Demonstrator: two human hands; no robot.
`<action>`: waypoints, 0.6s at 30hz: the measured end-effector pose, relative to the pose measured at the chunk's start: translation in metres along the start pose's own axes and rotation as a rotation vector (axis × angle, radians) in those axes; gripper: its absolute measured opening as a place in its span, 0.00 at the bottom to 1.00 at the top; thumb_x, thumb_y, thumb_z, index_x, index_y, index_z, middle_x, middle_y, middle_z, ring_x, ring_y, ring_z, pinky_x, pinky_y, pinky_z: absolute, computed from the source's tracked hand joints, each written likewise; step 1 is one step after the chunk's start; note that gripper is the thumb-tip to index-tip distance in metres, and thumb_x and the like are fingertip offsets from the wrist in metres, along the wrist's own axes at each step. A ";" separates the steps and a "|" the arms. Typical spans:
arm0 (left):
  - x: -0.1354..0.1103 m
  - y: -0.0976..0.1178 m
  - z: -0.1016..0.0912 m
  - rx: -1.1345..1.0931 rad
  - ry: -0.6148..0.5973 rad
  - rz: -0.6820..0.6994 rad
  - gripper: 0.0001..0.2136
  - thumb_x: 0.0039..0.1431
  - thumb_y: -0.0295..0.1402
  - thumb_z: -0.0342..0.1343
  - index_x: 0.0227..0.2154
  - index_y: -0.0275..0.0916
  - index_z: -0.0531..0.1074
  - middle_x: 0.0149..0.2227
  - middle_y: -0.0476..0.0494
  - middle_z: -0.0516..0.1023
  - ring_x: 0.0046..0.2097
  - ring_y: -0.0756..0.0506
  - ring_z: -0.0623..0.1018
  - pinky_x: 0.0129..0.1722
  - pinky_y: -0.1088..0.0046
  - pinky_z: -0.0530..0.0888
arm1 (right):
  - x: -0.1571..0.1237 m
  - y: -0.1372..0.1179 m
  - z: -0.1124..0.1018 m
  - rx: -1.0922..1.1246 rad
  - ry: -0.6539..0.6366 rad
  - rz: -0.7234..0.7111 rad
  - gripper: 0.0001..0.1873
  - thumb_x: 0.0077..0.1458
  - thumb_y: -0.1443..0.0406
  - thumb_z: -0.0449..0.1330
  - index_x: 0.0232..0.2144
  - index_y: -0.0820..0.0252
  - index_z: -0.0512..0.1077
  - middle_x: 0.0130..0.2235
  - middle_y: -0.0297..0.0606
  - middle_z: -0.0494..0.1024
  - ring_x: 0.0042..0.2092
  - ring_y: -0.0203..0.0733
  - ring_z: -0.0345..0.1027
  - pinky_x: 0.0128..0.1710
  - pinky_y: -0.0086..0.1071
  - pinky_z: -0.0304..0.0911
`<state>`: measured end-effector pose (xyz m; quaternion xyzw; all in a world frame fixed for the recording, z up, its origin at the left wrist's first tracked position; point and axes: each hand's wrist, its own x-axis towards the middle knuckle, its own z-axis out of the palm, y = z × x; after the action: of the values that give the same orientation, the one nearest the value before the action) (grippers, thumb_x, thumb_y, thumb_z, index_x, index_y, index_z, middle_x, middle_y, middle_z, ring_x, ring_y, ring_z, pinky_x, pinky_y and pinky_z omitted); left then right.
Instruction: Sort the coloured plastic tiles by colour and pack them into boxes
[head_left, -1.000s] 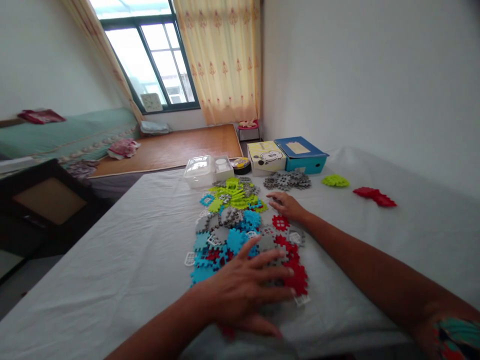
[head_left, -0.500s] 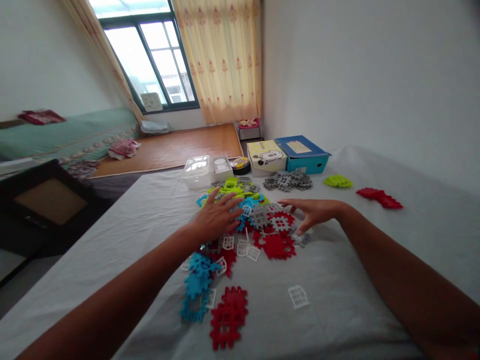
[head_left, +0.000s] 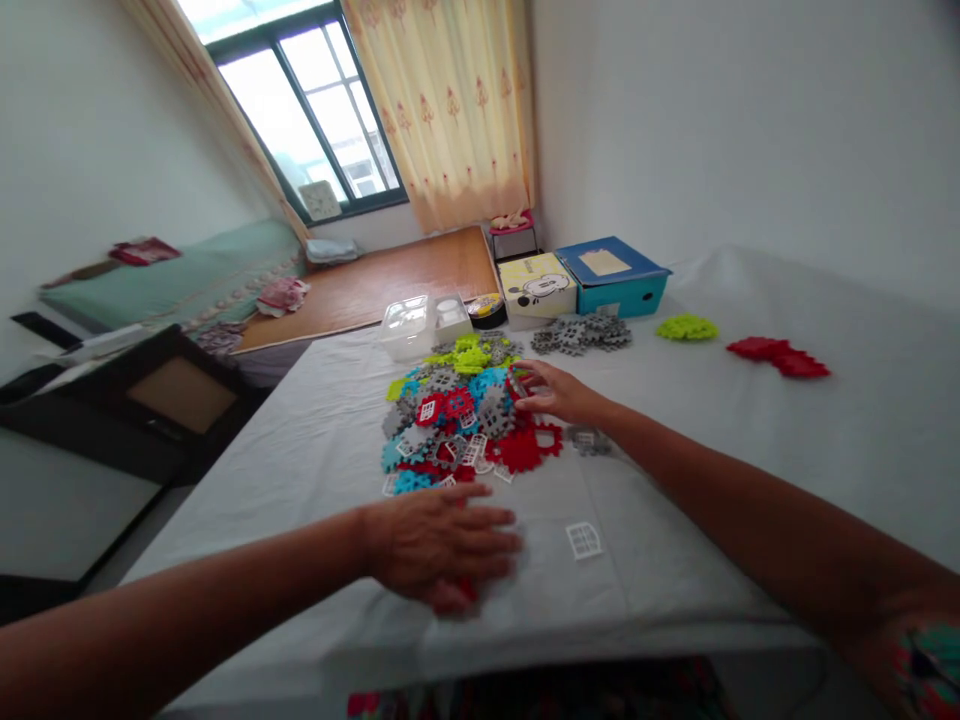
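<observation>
A heap of flat interlocking plastic pieces (head_left: 442,380) with toothed edges, in red, blue, grey and lime green, lies on the cloth-covered table. Thin white lattice window pieces (head_left: 474,450) are mixed into it. My right hand (head_left: 559,392) is at the heap's right side, its thumb and fingers curled around a tilted toothed piece (head_left: 516,384), partly hidden. Nearer to me, my left hand (head_left: 450,545) lies palm down with fingers spread over red toothed pieces (head_left: 466,588), which it mostly covers. A white window piece (head_left: 584,541) lies alone to its right.
Grey pieces (head_left: 581,334), lime-green pieces (head_left: 687,328) and red pieces (head_left: 780,356) form separate groups behind and to the right. A clear plastic box (head_left: 407,328), a yellow box (head_left: 538,290) and a blue box (head_left: 613,278) stand at the table's far edge.
My left hand has moved from the heap towards me, onto the red pieces. My right hand has shifted left against the heap, and the pieces there sit closer together. The view has tilted.
</observation>
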<state>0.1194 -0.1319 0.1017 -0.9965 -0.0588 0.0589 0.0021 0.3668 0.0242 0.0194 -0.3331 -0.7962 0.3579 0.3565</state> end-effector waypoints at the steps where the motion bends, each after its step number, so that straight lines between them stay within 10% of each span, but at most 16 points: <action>1: 0.000 0.012 0.007 -0.024 -0.056 0.025 0.21 0.64 0.41 0.45 0.59 0.51 0.64 0.62 0.53 0.66 0.65 0.49 0.60 0.66 0.69 0.51 | 0.000 -0.002 -0.002 -0.031 0.005 -0.042 0.34 0.49 0.61 0.65 0.58 0.56 0.64 0.57 0.46 0.69 0.52 0.47 0.68 0.49 0.41 0.66; 4: -0.003 0.018 0.023 -0.060 -0.066 -0.055 0.22 0.65 0.42 0.44 0.61 0.57 0.59 0.62 0.57 0.64 0.65 0.50 0.60 0.66 0.68 0.49 | -0.005 -0.004 -0.019 -0.172 -0.054 -0.103 0.28 0.49 0.61 0.66 0.54 0.55 0.69 0.55 0.45 0.71 0.52 0.48 0.67 0.50 0.42 0.65; 9: -0.008 -0.031 0.024 0.043 -0.042 -0.160 0.22 0.64 0.31 0.47 0.59 0.59 0.62 0.62 0.56 0.65 0.65 0.50 0.59 0.66 0.66 0.49 | -0.013 0.011 -0.039 -0.261 -0.205 0.045 0.35 0.44 0.57 0.69 0.55 0.57 0.69 0.51 0.47 0.72 0.37 0.42 0.72 0.40 0.37 0.68; 18: -0.010 -0.105 -0.009 0.214 0.086 -0.547 0.20 0.67 0.29 0.41 0.60 0.46 0.61 0.65 0.48 0.60 0.68 0.44 0.52 0.65 0.55 0.45 | -0.008 0.003 0.000 -0.039 -0.041 0.019 0.26 0.49 0.68 0.62 0.53 0.59 0.69 0.47 0.44 0.76 0.41 0.42 0.74 0.45 0.39 0.68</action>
<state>0.0981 -0.0292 0.1130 -0.9393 -0.3187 0.0199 0.1254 0.3721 0.0195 0.0140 -0.3400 -0.8071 0.3523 0.3300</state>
